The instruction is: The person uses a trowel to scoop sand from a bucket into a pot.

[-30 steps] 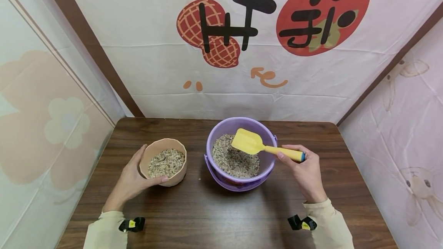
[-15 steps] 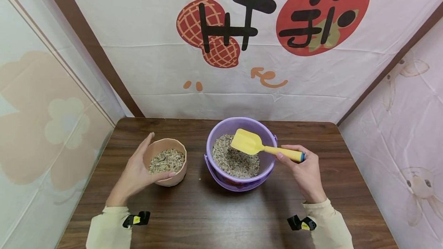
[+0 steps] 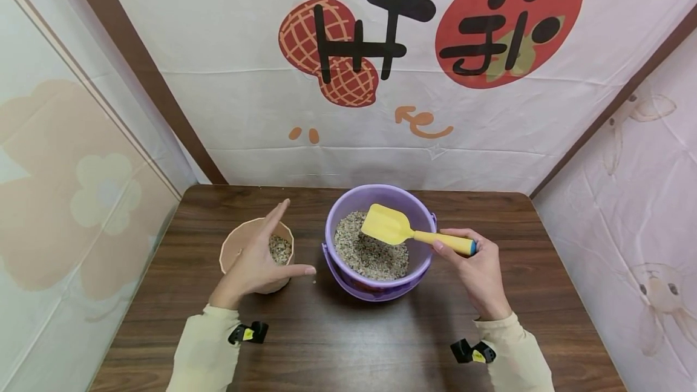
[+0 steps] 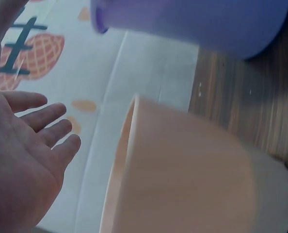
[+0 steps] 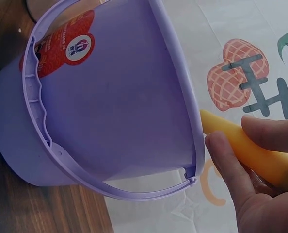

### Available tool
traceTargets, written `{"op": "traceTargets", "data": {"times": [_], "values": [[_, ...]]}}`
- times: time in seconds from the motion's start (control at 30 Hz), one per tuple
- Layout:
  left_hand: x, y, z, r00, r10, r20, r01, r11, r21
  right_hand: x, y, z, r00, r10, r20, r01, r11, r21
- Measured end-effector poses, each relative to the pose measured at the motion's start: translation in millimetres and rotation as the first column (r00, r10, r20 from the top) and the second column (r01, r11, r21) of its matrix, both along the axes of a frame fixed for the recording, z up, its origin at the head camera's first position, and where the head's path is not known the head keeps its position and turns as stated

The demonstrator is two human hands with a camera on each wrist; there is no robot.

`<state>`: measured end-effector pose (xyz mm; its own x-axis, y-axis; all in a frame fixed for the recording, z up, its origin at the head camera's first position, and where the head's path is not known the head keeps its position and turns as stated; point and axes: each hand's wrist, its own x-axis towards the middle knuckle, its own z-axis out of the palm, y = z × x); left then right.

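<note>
Sleeves (image 3: 206,352) cut off at bottom edge, slanting inward. Left hand (image 3: 256,264) hovering above pot (image 3: 238,242), thumb and fingers spread wide, hiding part of its grain (image 3: 280,250); pot cropped in left wrist view. Right hand (image 3: 481,271) pinching handle of yellow shovel (image 3: 400,228), lower fingers hard to make out; blade over purple bucket (image 3: 422,253), hidden behind rim in right wrist view. Backdrop (image 3: 245,107) lettering cut off at top.

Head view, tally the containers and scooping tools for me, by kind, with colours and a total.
Containers: 2 (purple bucket, peach pot)
Scooping tools: 1 (yellow shovel, its handle end blue)
Total: 3
</note>
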<state>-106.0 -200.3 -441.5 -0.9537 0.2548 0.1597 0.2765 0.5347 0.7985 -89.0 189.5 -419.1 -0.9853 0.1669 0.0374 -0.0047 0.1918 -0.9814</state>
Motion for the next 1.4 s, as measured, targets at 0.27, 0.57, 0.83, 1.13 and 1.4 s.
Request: {"op": "traceTargets", "data": {"times": [0.27,0.57,0.83,1.13,1.4], "values": [[-8.0,29.4,0.7,0.997,-0.059,0.054,0.059,0.998,0.004,-1.5,-1,-0.6,1.000,0.015,-0.014,-0.015,1.000,-0.026],[-15.5,46.9,1.6,0.993,-0.077,0.090,0.082,0.995,-0.055,-2.2,-3,0.3,1.000,0.021,-0.006,-0.021,0.999,-0.024],[-21.5,54.2,0.1,0.988,-0.112,0.104,0.116,0.993,-0.035,-4.2,-2,0.0,1.000,0.029,0.004,-0.028,0.999,-0.035],[-25.9,58.2,-7.7,0.982,-0.157,0.107,0.159,0.987,-0.006,-5.3,0,-1.8,0.999,0.029,0.015,-0.028,1.000,-0.011],[-26.3,58.1,-11.3,0.981,-0.162,0.111,0.163,0.987,0.001,-5.1,-1,-2.4,0.999,0.034,0.011,-0.033,0.999,-0.012]]}}
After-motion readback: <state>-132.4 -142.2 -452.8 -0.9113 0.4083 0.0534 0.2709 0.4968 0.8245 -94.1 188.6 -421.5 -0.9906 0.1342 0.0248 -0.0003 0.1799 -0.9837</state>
